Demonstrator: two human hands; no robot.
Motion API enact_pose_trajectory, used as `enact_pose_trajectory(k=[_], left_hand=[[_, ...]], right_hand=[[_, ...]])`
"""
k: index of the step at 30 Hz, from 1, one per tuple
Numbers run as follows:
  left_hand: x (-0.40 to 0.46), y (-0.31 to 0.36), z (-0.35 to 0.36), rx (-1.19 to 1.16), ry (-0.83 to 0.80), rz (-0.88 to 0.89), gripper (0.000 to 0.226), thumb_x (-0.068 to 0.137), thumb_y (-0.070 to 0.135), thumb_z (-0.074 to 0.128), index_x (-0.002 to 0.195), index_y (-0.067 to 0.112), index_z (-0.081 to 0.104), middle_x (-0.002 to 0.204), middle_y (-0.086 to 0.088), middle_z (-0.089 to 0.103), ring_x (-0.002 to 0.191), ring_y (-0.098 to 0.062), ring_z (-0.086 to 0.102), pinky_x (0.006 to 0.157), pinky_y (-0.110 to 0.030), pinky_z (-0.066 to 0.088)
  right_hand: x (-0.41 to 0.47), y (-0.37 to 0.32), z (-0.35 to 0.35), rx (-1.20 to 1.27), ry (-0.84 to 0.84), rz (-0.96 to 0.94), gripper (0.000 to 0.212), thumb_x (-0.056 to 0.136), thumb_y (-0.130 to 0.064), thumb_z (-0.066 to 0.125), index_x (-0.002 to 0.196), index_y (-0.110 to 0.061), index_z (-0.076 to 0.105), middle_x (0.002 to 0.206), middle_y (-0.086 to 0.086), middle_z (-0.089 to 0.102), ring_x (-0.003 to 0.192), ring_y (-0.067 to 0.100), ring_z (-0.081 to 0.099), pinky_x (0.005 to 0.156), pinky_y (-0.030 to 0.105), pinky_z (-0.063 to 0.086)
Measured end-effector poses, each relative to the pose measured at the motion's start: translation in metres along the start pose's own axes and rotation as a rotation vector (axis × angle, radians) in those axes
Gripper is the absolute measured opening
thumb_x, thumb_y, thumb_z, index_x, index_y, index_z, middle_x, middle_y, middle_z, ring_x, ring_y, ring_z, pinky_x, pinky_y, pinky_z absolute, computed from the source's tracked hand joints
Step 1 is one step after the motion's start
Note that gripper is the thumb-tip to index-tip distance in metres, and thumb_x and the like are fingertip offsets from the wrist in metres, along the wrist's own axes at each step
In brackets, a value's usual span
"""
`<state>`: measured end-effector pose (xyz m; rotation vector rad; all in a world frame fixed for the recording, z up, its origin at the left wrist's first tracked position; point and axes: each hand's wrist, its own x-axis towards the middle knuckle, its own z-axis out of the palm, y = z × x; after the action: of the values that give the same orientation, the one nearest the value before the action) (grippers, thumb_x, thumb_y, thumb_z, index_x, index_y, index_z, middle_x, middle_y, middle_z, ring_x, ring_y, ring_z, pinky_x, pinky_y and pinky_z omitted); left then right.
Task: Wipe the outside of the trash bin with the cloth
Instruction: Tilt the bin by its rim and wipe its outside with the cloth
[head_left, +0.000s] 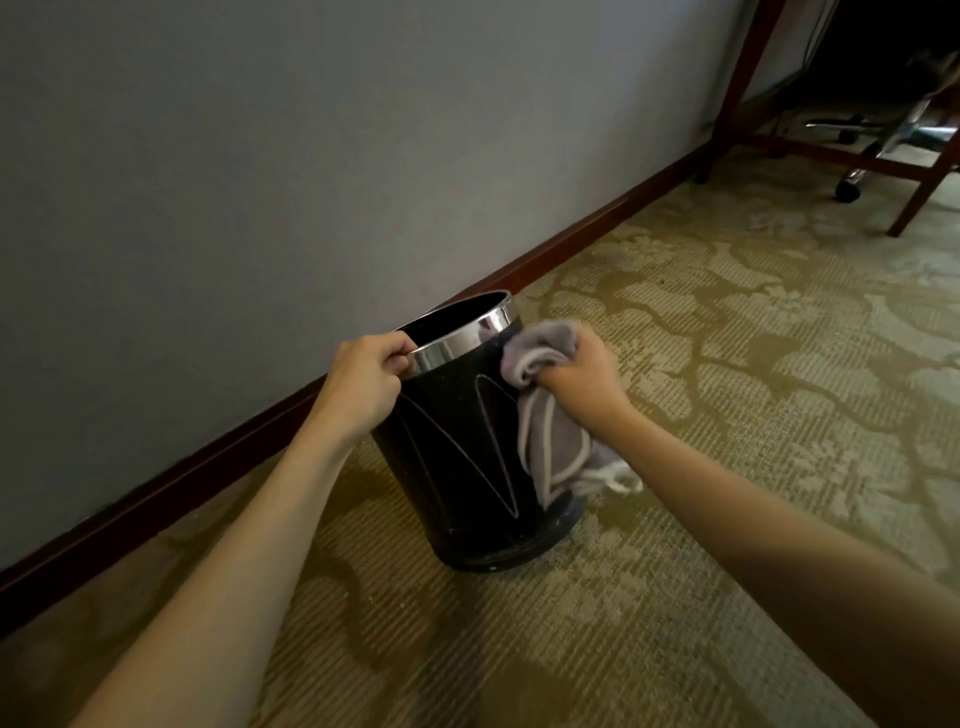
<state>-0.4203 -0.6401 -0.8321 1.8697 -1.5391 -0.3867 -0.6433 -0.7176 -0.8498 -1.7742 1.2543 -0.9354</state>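
It looks like a hotel room or office: patterned carpet (675, 364), plain grey wall (311, 156) with dark wooden skirting (571, 228), a wooden worktop's legs (737, 88) and a wheeled chair (883, 135).

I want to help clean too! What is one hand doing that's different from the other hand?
The left hand grips the trash bin by its shiny rim; the right hand clutches the grey cloth against the bin's side. The left holds no cloth. Both are closed.
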Motion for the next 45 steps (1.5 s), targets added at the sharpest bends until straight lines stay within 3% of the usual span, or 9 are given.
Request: enact_pose_trajectory(k=[4, 8, 15, 18, 22, 26, 30, 37, 45], left_hand=[[0.001, -0.009, -0.005, -0.014, 0.045, -0.034, 0.039, 0.094, 0.0, 0.046, 0.068, 0.027, 0.058, 0.07, 0.006, 0.059, 0.067, -0.005, 0.053, 0.054, -0.021, 0.037], [0.0, -0.019, -0.01, -0.015, 0.054, -0.062, 0.035, 0.095, 0.001, 0.046, 0.072, 0.023, 0.06, 0.075, 0.003, 0.06, 0.069, -0.007, 0.053, 0.055, -0.019, 0.036], [-0.001, -0.022, -0.013, -0.09, 0.037, -0.1, 0.031, 0.096, 0.002, 0.046, 0.08, 0.019, 0.065, 0.083, 0.005, 0.063, 0.08, -0.003, 0.054, 0.06, -0.015, 0.033], [-0.001, -0.014, -0.007, -0.088, 0.034, -0.076, 0.03, 0.096, 0.003, 0.046, 0.082, 0.018, 0.067, 0.083, 0.004, 0.065, 0.079, -0.004, 0.056, 0.059, -0.014, 0.035], [-0.001, -0.003, 0.002, -0.077, -0.003, -0.031, 0.035, 0.096, 0.004, 0.047, 0.077, 0.028, 0.063, 0.083, 0.003, 0.064, 0.08, -0.007, 0.058, 0.061, -0.016, 0.039], [0.001, 0.008, 0.01, -0.041, -0.009, 0.016, 0.036, 0.094, 0.002, 0.048, 0.076, 0.029, 0.064, 0.076, 0.001, 0.063, 0.071, -0.012, 0.058, 0.058, -0.025, 0.041], [0.002, 0.008, 0.011, -0.046, 0.003, 0.018, 0.041, 0.093, 0.003, 0.049, 0.071, 0.035, 0.061, 0.068, 0.002, 0.06, 0.056, -0.011, 0.052, 0.051, -0.026, 0.037], [0.007, -0.012, -0.003, -0.107, 0.026, -0.065, 0.04, 0.094, 0.004, 0.05, 0.07, 0.034, 0.059, 0.076, 0.01, 0.062, 0.07, -0.004, 0.056, 0.052, 0.001, 0.036], [0.003, -0.009, 0.001, -0.107, 0.036, -0.096, 0.022, 0.096, 0.005, 0.049, 0.1, 0.016, 0.068, 0.083, 0.011, 0.061, 0.077, -0.002, 0.056, 0.055, -0.009, 0.037]], right_hand=[[0.016, -0.026, 0.012, -0.097, -0.025, -0.117, 0.027, 0.076, -0.022, 0.067, 0.102, -0.017, 0.059, 0.106, 0.005, 0.06, 0.096, 0.021, 0.059, 0.083, 0.044, 0.051], [-0.013, 0.016, 0.016, -0.188, -0.085, -0.151, 0.019, 0.078, -0.02, 0.065, 0.095, -0.02, 0.056, 0.098, -0.001, 0.056, 0.087, 0.019, 0.058, 0.076, 0.042, 0.051], [-0.071, 0.113, -0.006, -0.502, -0.323, -0.015, 0.021, 0.079, -0.022, 0.064, 0.098, -0.025, 0.056, 0.1, -0.004, 0.055, 0.098, 0.018, 0.053, 0.077, 0.031, 0.043], [-0.062, 0.105, -0.007, -0.541, -0.279, 0.013, 0.017, 0.078, -0.019, 0.064, 0.092, -0.019, 0.055, 0.094, -0.002, 0.05, 0.093, 0.021, 0.053, 0.071, 0.031, 0.039], [-0.033, 0.058, -0.003, -0.322, -0.126, -0.033, 0.016, 0.078, -0.013, 0.065, 0.092, -0.009, 0.06, 0.097, 0.005, 0.057, 0.09, 0.024, 0.057, 0.077, 0.041, 0.049], [-0.008, -0.005, 0.005, -0.027, 0.025, -0.089, 0.024, 0.078, -0.013, 0.068, 0.086, -0.03, 0.053, 0.102, 0.006, 0.06, 0.088, 0.017, 0.059, 0.07, 0.03, 0.047], [-0.004, -0.015, 0.008, -0.009, 0.025, -0.132, 0.017, 0.077, -0.022, 0.068, 0.088, -0.023, 0.055, 0.101, 0.008, 0.06, 0.088, 0.021, 0.06, 0.074, 0.039, 0.051], [-0.052, 0.048, 0.011, -0.383, -0.165, -0.297, 0.031, 0.074, -0.019, 0.064, 0.099, -0.03, 0.05, 0.091, -0.01, 0.044, 0.082, 0.014, 0.05, 0.067, 0.035, 0.044], [-0.078, 0.094, -0.006, -0.598, -0.297, -0.086, 0.018, 0.078, -0.016, 0.061, 0.096, -0.02, 0.058, 0.092, -0.003, 0.049, 0.087, 0.021, 0.055, 0.071, 0.039, 0.047]])
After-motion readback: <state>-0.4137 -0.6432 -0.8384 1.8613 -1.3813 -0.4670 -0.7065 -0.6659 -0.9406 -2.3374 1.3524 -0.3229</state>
